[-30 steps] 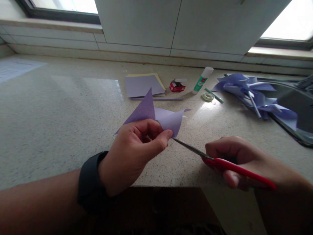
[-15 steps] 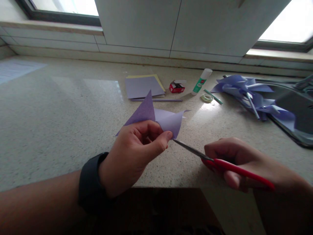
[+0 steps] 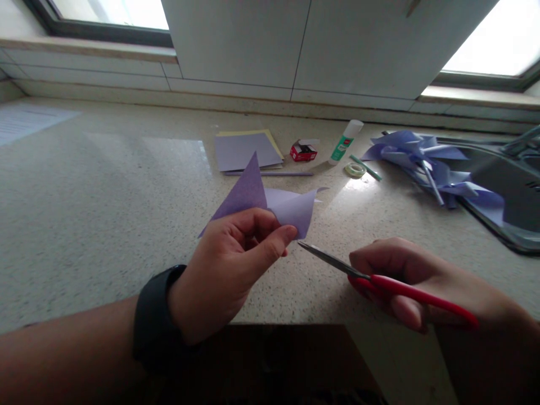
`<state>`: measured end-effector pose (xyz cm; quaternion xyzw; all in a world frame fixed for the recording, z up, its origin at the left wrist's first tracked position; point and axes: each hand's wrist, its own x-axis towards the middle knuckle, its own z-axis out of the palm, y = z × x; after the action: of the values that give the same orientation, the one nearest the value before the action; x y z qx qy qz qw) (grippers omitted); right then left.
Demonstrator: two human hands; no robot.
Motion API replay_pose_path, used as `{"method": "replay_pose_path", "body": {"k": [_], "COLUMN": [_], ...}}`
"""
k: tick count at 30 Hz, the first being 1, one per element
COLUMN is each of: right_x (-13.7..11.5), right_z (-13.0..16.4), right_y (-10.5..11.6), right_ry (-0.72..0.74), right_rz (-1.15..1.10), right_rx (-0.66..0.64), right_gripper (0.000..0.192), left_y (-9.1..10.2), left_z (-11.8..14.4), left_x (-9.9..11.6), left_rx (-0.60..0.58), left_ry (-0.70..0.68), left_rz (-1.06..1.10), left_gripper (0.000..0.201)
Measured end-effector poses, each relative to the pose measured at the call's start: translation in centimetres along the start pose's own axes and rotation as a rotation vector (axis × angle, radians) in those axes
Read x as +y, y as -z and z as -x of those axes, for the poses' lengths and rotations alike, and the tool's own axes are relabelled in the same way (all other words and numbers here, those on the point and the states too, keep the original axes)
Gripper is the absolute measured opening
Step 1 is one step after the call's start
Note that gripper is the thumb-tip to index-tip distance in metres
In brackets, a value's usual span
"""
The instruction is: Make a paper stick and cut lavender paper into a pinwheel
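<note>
A purple sheet of paper [image 3: 244, 194] with curled, cut flaps is pinched between the thumb and fingers of my left hand [image 3: 230, 273], above the counter. One flap stands up as a darker point; another curves over to the right beside my thumb. My right hand [image 3: 400, 281] is wrapped round the red handles of a pair of scissors [image 3: 337, 261]. The blades are nearly closed and point left, their tips just below the paper's lower right corner and apart from it. A dark watch band circles my left wrist.
On the speckled counter [image 3: 105, 225] lie stacked paper sheets [image 3: 242, 152], a thin purple stick [image 3: 291, 174], a small red box [image 3: 303, 151], a glue stick [image 3: 343, 145], a tape roll [image 3: 355, 170] and a green stick [image 3: 368, 169]. Purple paper pinwheels [image 3: 411, 147] rest by the sink [image 3: 517, 194].
The scissor tips have come slightly away from the paper's corner, where they were touching or nearly touching. My left hand keeps its pinch on the paper. The view has shifted a little.
</note>
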<state>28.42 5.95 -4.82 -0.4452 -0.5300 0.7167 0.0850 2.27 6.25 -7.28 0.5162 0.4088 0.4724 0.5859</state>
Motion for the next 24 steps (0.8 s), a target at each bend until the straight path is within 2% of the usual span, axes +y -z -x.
{"method": "replay_pose_path", "body": {"k": [12, 18, 24], "right_x": [0.04, -0.01, 0.02], "right_z": [-0.04, 0.06, 0.09], "right_y": [0.03, 0.08, -0.20], "right_ry": [0.039, 0.000, 0.012], "right_rz": [0.010, 0.014, 0.025], "right_rx": [-0.001, -0.002, 0.042], "right_gripper": [0.059, 0.060, 0.061], "left_y": [0.03, 0.15, 0.11], "left_z": [0.19, 0.21, 0.24], "left_x": [0.19, 0.04, 0.20], "left_rx": [-0.009, -0.016, -0.017], "left_ry": [-0.009, -0.009, 0.009], "left_rz": [-0.041, -0.046, -0.042], "left_gripper": [0.025, 0.027, 0.027]}}
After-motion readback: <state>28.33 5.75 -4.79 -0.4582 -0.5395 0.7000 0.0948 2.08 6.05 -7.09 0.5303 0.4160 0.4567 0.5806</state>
